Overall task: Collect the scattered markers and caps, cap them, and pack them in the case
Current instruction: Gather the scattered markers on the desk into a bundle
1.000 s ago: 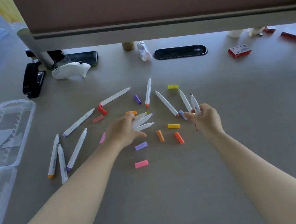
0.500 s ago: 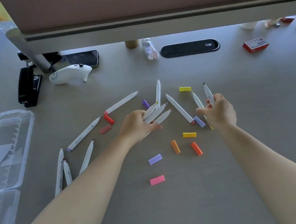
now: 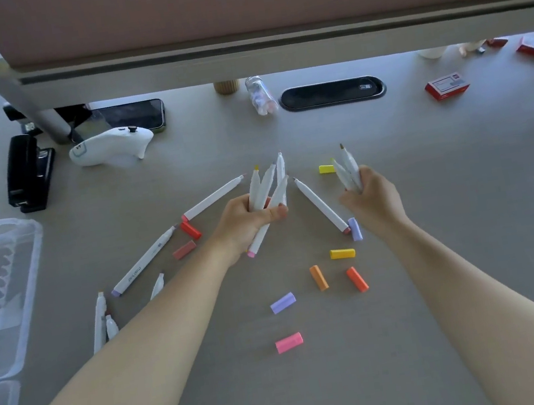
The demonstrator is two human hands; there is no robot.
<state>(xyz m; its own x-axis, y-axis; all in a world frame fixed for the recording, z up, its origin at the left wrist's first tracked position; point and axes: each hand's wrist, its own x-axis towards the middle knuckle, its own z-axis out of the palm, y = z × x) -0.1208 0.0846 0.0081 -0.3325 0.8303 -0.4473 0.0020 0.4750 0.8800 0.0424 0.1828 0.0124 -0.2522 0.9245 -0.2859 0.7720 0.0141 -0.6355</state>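
Early stage. Left hand [image 3: 244, 221] fingers curled round approx 4 uncapped markers [image 3: 265, 188], centre frame; right hand [image 3: 371, 200] grips 2 more. Other markers & caps [image 3: 318, 277] loose on tabletop [image 3: 467, 207]. Case [image 3: 14, 309] at left edge, nothing packed yet.

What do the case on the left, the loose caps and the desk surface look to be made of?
The case looks like clear, thin moulded plastic: the desk shows through its ribbed wall. The loose caps, such as the pink cap, look like opaque matte plastic, with flat colour and faceted sides. The desk seems a matte grey laminate with faint grain, though that is uncertain.
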